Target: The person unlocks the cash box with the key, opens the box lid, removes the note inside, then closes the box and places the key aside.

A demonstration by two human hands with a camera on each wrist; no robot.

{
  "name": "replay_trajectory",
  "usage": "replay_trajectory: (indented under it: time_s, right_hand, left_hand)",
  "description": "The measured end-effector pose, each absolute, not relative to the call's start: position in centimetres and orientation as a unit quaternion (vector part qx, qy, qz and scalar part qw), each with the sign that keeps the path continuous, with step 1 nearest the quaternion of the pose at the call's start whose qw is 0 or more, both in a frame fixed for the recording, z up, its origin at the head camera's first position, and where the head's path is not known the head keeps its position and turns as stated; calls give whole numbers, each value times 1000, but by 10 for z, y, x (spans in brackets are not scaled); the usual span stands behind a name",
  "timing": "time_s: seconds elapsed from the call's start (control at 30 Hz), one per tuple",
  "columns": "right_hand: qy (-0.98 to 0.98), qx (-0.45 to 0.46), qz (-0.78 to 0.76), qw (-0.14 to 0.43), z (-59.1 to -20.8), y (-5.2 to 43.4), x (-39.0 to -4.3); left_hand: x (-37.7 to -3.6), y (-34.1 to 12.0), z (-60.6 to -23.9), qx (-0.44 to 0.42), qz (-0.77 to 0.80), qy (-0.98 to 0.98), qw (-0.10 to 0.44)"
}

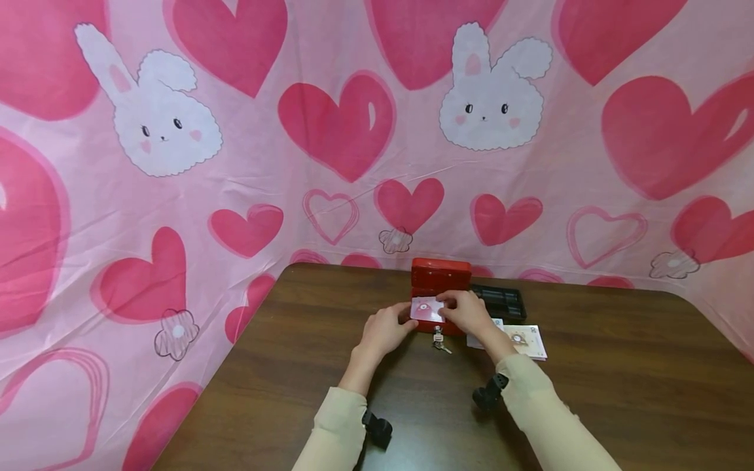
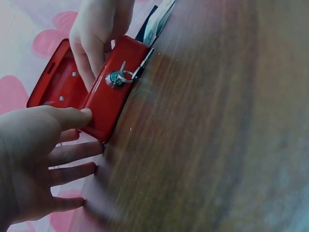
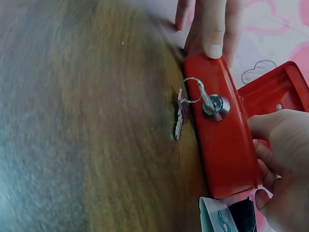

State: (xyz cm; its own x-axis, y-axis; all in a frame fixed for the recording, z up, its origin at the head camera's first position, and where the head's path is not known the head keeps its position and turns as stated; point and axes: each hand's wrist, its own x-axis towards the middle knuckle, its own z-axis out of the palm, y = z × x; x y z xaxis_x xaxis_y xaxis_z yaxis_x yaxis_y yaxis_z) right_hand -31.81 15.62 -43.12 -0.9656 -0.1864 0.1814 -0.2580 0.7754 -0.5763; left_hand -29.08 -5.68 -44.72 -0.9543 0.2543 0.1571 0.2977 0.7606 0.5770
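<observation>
Red metal, the small cash box sits at the far middle of the wooden table, its lid raised toward the far wall and its keyhole face turned to the near side. Both hands meet over its open mouth around a pink-and-white card. The left hand has its thumb curled onto the box's left near corner, the other fingers loosely extended beside it. The right hand pinches the card's right edge, fingers bent over the box's right end.

To do this step well, I judge the card should stay level and be lowered squarely between the walls, the left thumb steadying the box so it does not skid.

The box's long axis runs left to right, parallel with the table's near edge. A key stands in the lock, pointing toward the person, with a spare key hanging from its ring onto the wood. A black tray lies just right of the box, and a few more cards lie nearer, under the right wrist.
</observation>
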Motion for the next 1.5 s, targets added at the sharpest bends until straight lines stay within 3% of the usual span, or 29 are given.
replay_trajectory:
  time_s: [0.47,0.93,1.5]
  right_hand:
    - [-911,103,388,98,-436,155,-309]
    - [-874,106,433,192,-431,156,-295]
    - [-851,95,470,215,-425,166,-280]
  left_hand:
    - [-291,-55,-447,-144,-315,-937,33]
    - [-292,-55,-447,-142,-313,-938,36]
    - [-291,-55,-447,-145,-317,-937,38]
